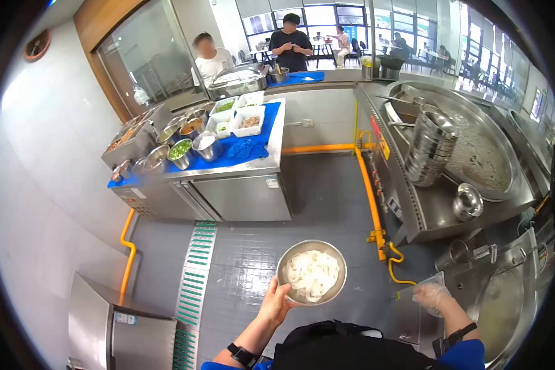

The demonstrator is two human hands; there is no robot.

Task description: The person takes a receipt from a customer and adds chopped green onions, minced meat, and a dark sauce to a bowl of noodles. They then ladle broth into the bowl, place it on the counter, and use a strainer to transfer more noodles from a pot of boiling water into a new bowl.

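My left hand (277,302) grips a round steel bowl (343,279) by its near left rim, thumb over the edge. Wide white noodles (312,275) fill the bowl, which is held out in front of me above the floor. Off to the right, my right hand (433,296) wears a loose clear plastic glove and looks loosely open, with nothing visible in it. It hovers beside the edge of a steel counter with a round vat of cloudy liquid (502,308).
A large round pot of broth (484,157) is at right, with a stack of steel bowls (431,145) beside it. Topping containers (206,146) stand on a blue-covered counter at left. Yellow pipes (369,191) and a floor drain grate (193,290) flank the walkway. Two people stand behind the far counter.
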